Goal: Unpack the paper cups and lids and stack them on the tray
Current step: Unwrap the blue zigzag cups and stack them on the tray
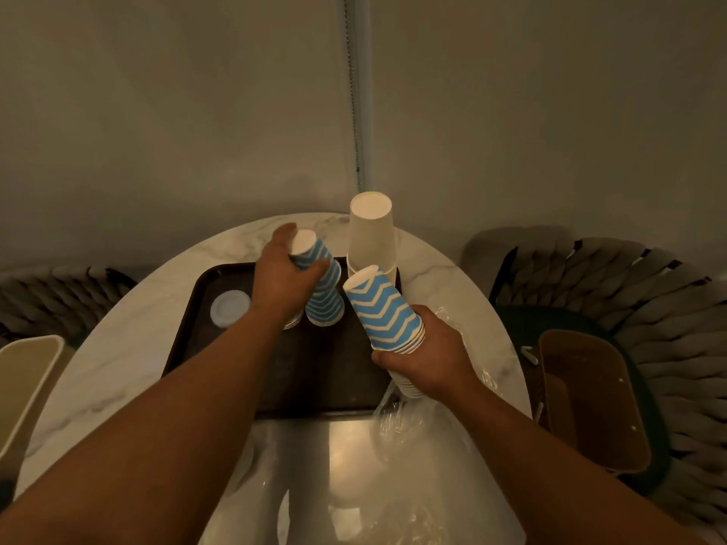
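Left hand (pixel 281 279) gripping one blue-striped cup stack (pixel 323 293) on brown tray (pixel 189 340), right hand (pixel 427 356) clutching second striped stack (pixel 387 312) at 3 o'clock, one plain white stack (pixel 371 234) at 12, one lid (pixel 230 308) at 9

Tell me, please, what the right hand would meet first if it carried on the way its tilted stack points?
Probably the tall plain white paper cup stack on the dark brown tray; the right hand tilts its blue zigzag paper cup stack toward it, though depth is unclear.

A round, white marbled surface (pixel 130 328) fills the lower middle of the frame. A dark tray (pixel 283 383) lies on it at centre, crumpled clear plastic wrap (pixel 409 438) lies at lower right, and a shiny metal sheet (pixel 314 458) at the bottom.
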